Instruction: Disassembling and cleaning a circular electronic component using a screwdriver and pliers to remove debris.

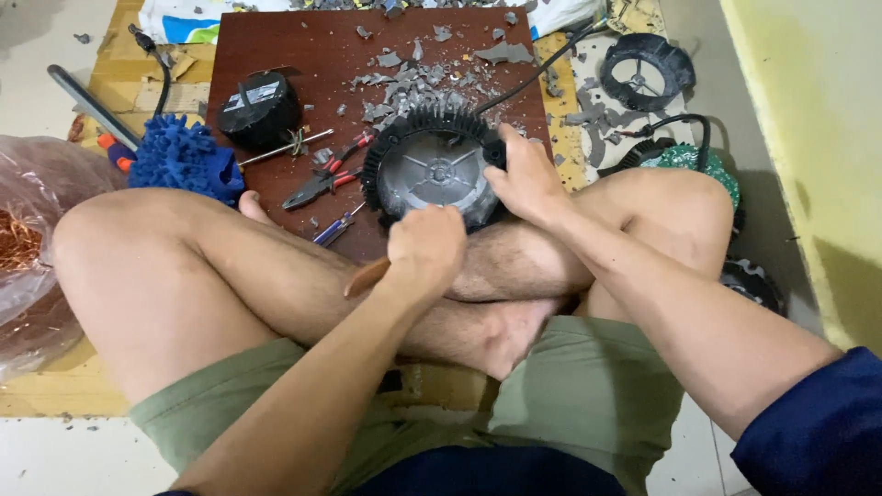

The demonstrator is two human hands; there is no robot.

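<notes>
A round black finned housing with a grey centre plate (430, 170) rests on a dark brown board (294, 64) against my crossed legs. My right hand (524, 176) grips the housing's right rim. My left hand (424, 246) is closed around a wooden tool handle (366, 276) at the housing's near edge; the tool's working end is hidden. Grey broken fragments (413, 83) lie scattered on the board behind the housing.
Red-handled pliers (323, 179), a blue-handled screwdriver (333, 228) and a black cylindrical part (259, 108) lie on the board. A blue mop head (184, 158) is at left, a bag with copper wire (23, 239) far left, black round parts (645, 72) at right.
</notes>
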